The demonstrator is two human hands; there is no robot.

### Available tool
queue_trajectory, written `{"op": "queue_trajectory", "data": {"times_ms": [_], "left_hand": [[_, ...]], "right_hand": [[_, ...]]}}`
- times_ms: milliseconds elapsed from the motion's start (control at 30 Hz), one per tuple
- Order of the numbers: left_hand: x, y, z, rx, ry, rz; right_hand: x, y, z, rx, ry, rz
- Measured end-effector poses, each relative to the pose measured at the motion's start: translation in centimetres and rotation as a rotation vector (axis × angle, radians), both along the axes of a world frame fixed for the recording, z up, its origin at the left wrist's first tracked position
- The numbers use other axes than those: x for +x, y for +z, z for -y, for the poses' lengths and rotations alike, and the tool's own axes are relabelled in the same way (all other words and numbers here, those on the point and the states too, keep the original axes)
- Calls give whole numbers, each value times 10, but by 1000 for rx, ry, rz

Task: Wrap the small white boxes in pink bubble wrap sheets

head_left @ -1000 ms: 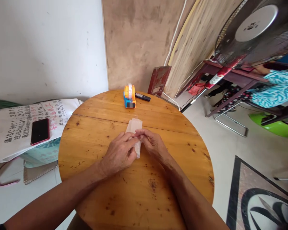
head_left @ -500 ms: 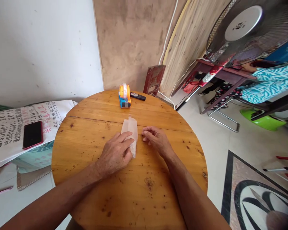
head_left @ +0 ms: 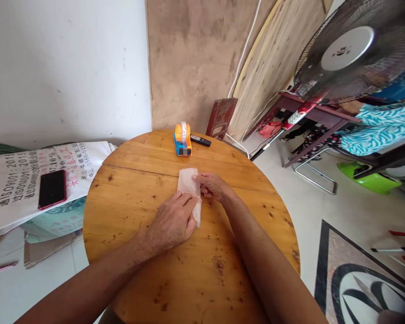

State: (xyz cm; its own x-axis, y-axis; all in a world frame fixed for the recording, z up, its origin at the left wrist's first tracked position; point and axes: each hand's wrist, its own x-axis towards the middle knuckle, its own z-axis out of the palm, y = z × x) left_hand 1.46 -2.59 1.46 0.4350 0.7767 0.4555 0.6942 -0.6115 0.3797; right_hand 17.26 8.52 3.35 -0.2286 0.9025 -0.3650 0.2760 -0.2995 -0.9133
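Observation:
A thin whitish, translucent folded wrap [head_left: 188,179] lies on the round wooden table [head_left: 138,180]. My left hand [head_left: 176,219] rests over its lower part, fingers bent and pressing it down. Thumb and forefinger of my right hand [head_left: 212,186] pinch the wrap's upper right edge. Beyond the wrap stands a blue and orange tape dispenser [head_left: 182,139] with a roll in it. A black remote-like object [head_left: 200,140] lies just right of the dispenser.
A phone [head_left: 52,189] lies on a printed white sack [head_left: 87,157] at the left. A wooden chair [head_left: 222,114] stands behind the table. To the right are a large fan [head_left: 347,47], a dark red table [head_left: 327,112] and a person in patterned clothes [head_left: 384,126].
My right hand has moved onto the wrap and taken its right edge. The wrap's top now looks flatter and folded over. The whole view has shifted slightly.

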Motion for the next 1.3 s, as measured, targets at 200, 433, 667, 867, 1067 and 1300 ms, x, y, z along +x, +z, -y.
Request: {"op": "queue_trajectory", "data": {"times_ms": [200,433,667,867,1067,1300], "left_hand": [[0,1,0,-40,-3,49],[-3,-1,-3,-155,26,147],[-1,-4,-2,-160,54,199],[-2,-5,-2,-113,71,171],[-3,-2,1,-106,233,156],[-5,-11,-3,-232,315,402]], "right_hand": [[4,-10,-3,64,-27,-55],[2,-21,-2,151,-91,-81],[6,-2,4,95,-24,-193],[7,18,18,154,61,-196],[6,25,45,342,183,-273],[7,23,74,424,214,-248]]}}
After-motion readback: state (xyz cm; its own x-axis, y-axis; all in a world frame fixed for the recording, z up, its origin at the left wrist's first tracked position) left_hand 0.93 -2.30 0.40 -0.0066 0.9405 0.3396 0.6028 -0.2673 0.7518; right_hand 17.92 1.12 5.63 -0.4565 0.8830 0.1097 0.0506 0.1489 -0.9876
